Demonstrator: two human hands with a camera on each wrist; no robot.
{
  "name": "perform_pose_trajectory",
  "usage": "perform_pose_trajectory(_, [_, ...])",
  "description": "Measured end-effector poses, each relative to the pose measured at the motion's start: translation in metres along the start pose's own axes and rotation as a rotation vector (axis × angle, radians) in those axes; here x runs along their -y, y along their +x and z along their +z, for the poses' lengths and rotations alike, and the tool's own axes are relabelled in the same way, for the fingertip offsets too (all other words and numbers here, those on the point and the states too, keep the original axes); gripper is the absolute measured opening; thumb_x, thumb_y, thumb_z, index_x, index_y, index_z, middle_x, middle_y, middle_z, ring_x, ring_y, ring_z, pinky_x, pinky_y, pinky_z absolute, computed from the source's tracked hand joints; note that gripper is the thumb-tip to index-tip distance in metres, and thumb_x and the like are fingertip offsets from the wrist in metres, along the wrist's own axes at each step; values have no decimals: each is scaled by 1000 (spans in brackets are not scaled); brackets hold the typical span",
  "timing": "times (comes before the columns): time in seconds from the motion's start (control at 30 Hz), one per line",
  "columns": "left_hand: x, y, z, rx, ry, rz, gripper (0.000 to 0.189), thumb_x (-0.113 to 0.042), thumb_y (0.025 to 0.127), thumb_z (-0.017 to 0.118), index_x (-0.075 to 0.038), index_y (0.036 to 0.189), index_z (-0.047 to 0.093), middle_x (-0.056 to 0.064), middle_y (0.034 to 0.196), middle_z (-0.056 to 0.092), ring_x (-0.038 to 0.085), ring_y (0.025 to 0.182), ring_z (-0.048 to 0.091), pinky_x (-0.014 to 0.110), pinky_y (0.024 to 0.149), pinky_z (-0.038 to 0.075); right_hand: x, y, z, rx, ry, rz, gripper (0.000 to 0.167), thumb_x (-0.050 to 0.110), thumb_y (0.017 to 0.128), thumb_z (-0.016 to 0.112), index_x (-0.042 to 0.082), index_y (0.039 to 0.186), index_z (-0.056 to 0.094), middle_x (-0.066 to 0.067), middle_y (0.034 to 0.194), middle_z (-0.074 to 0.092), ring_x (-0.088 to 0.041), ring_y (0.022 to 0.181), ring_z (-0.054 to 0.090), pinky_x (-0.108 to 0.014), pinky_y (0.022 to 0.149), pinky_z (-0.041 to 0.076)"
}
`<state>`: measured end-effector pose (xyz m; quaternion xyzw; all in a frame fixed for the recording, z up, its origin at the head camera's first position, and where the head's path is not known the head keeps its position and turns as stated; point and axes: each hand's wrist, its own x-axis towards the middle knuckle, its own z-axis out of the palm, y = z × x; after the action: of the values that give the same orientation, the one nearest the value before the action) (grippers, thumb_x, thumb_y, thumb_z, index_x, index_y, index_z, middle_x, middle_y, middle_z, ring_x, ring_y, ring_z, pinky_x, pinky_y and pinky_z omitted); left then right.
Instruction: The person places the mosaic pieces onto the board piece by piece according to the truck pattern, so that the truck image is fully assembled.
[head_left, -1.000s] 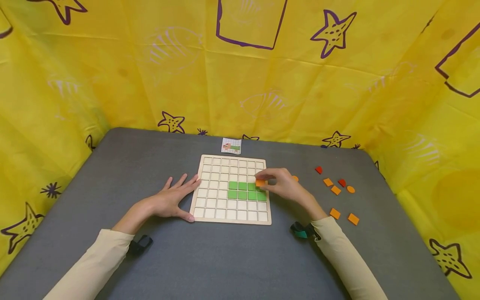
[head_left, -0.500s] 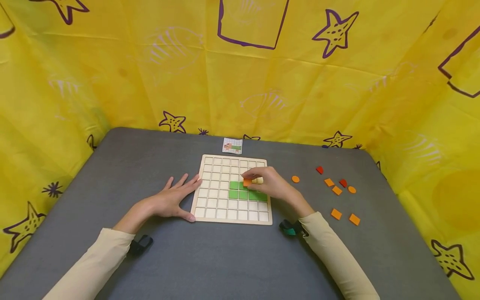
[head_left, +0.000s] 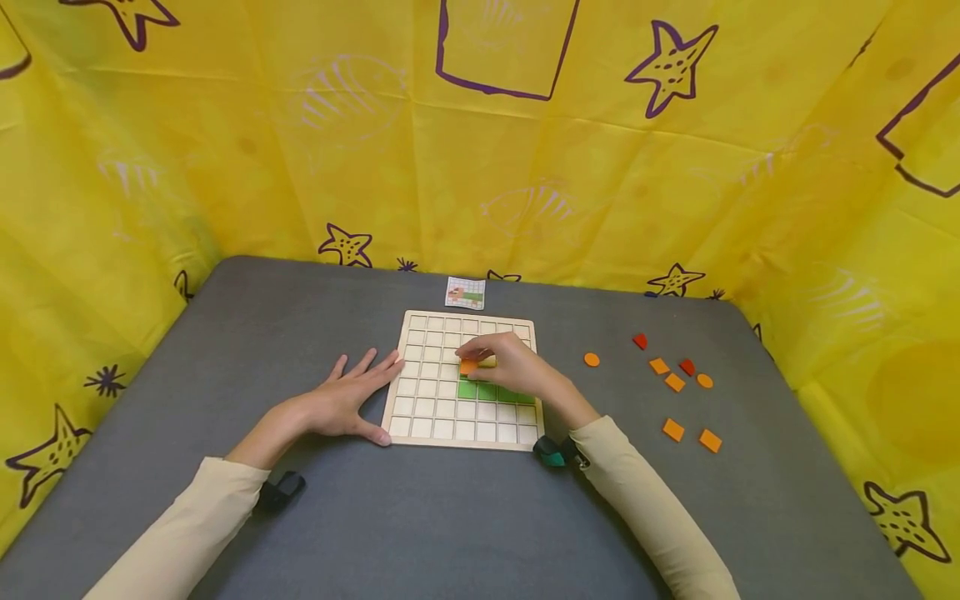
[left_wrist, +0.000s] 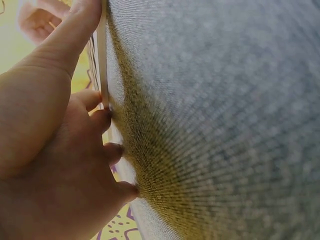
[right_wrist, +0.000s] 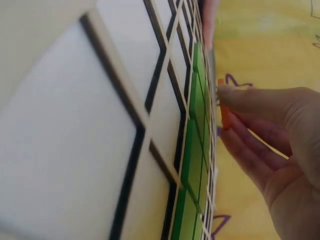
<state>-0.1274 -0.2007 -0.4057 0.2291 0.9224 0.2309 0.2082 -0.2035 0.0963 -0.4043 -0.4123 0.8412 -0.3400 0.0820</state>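
Between thumb and fingers, my right hand (head_left: pixel 502 364) pinches an orange square tile (head_left: pixel 468 367) over the middle of the wooden grid board (head_left: pixel 423 439). In the right wrist view the orange tile (right_wrist: pixel 225 117) is edge-on, just off the board's surface. Green square tiles (head_left: pixel 506 393) fill cells below my right hand, which hides others behind it. My left hand (head_left: pixel 333 407) lies spread on the table, fingertips and thumb at the board's left edge. The left wrist view shows its thumb (left_wrist: pixel 75 35) along the board's side.
A small picture card (head_left: pixel 465 293) with a coloured grid pattern lies behind the board. To the right are several loose orange squares (head_left: pixel 673 429), an orange round tile (head_left: pixel 592 359), another orange round tile (head_left: pixel 704 381), and two red pieces (head_left: pixel 640 341). Yellow cloth surrounds the grey table.
My right hand has moved left across the board with the orange tile, from the right end of the green rows to their left end. The left hand has stayed put.
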Motion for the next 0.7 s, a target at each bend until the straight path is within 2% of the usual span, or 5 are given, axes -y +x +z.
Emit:
perform_pose_trajectory(0.4, [1, 0, 0, 1, 1, 11, 115, -54, 73, 79, -10, 158, 16, 11, 165, 6, 42, 148, -5, 66, 110, -10, 8, 18, 14, 34, -78, 5, 30, 7, 85, 76, 2, 114, 70, -6, 107, 72, -15, 97, 66, -24, 87, 52])
perform_pose_trajectory(0.7, [2, 0, 1, 0, 1, 12, 115, -54, 73, 79, -11, 158, 15, 11, 165, 6, 41, 148, -5, 65, 111, -11, 18, 25, 19, 64, -83, 46, 31, 8, 85, 77, 4, 114, 70, -4, 105, 71, -15, 98, 66, -25, 88, 50])
